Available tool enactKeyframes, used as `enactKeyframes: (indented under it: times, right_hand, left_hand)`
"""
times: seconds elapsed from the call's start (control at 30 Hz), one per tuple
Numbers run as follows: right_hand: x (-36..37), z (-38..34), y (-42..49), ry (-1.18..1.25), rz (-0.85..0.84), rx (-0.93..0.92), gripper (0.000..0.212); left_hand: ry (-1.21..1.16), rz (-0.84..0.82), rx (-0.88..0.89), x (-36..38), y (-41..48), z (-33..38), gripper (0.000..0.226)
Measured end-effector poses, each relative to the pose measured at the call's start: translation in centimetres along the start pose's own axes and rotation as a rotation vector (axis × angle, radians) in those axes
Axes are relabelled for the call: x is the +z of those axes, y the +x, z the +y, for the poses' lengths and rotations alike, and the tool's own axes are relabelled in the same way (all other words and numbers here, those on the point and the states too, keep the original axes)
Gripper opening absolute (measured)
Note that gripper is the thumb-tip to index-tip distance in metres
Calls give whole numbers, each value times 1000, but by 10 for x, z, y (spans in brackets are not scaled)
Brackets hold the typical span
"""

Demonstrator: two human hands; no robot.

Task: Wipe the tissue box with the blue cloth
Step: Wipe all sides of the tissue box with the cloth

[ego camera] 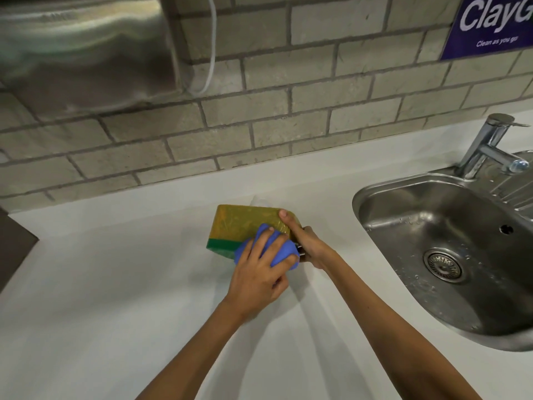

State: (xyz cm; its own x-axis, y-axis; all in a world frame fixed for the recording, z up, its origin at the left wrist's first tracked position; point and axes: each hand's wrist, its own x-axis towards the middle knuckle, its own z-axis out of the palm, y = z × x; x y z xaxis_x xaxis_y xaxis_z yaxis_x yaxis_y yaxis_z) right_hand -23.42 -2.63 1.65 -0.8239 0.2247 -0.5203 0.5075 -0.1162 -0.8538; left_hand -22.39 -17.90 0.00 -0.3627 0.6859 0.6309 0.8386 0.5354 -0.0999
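Note:
A yellow tissue box (pixel 245 223) with a green band along its lower edge stands tilted on the white counter (pixel 115 284), a little left of the sink. My right hand (pixel 305 243) grips the box's right end, with one finger laid along its top right edge. My left hand (pixel 259 278) holds a bunched blue cloth (pixel 278 251) and presses it against the near right part of the box. The cloth and both hands hide the box's near right corner.
A steel sink (pixel 450 249) with a drain lies to the right, and a chrome tap (pixel 487 145) stands behind it. A tiled wall (pixel 288 111) runs along the back, with a steel dispenser (pixel 80 50), a white cable and a purple sign (pixel 490 24). A dark object (pixel 14 241) sits at the left edge.

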Motion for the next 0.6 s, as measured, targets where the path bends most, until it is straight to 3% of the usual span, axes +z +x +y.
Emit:
enactKeyframes:
  times: [0.13,0.4,0.53,0.6]
  right_hand:
    - [1,0,-1,24,-9,-31,93]
    - [5,3,2,61,-4,-33,100]
    - [9,3,1,54,9,-61,105]
    - [12,3,0,50,38,-86,117]
  left_hand:
    - [-201,132,-287,4,-9,1,35]
    - [-245,96,-987,1,11,-33,47]
    - [-268,70,-1220,2,22,-53,45]
    - [-231,62,-1239,1,27,-48,45]
